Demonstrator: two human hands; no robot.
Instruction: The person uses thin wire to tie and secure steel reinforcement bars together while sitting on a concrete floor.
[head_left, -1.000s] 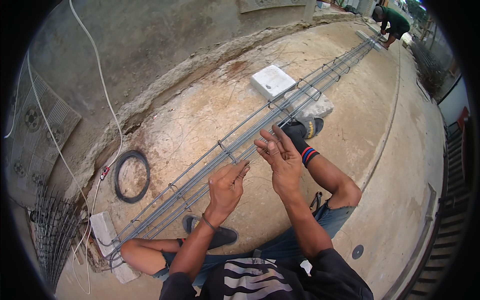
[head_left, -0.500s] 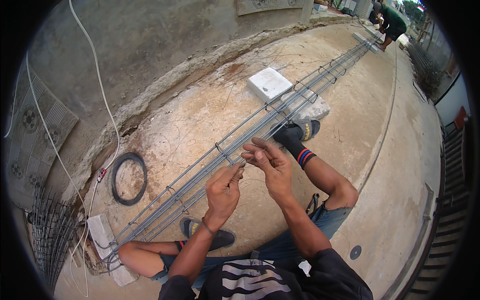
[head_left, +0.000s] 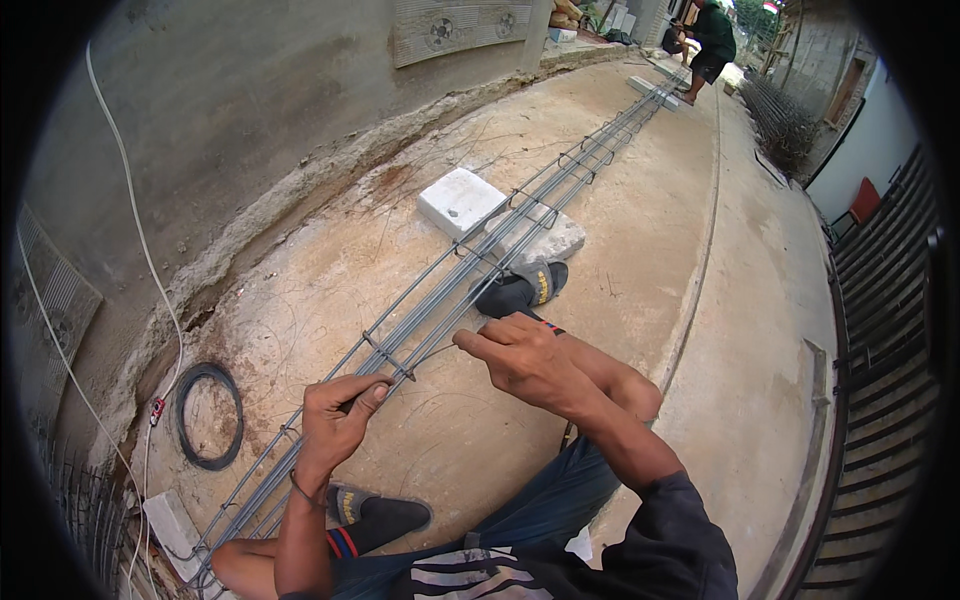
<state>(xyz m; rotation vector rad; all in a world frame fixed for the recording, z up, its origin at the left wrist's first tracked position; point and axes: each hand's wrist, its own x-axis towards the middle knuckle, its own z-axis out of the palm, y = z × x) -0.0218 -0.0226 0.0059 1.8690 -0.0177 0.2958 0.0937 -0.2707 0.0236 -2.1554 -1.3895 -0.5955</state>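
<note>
A long rebar cage [head_left: 432, 302] of grey bars and bent stirrups runs diagonally across the ground in front of me. My right hand [head_left: 528, 366] is closed above its near side, pinching a thin tie wire [head_left: 436, 351] that stretches to a stirrup [head_left: 384, 352]. Low against the cage by that same stirrup is my left hand [head_left: 338, 418], thumb and forefinger brought together at the near bar. What lies between those fingertips is too small to make out.
White blocks [head_left: 462, 201] prop the cage midway, and another block [head_left: 172, 530] lies under its near end. A wire coil [head_left: 209, 416] rests left of the cage beside a white cable [head_left: 150, 240]. Another person [head_left: 708, 45] stands at the far end. A slatted metal gate [head_left: 885, 370] borders the right.
My hands, close together before, have separated: the left went down to the bars, and the right now holds the wire out to the right of the stirrup. The view has shifted rightward.
</note>
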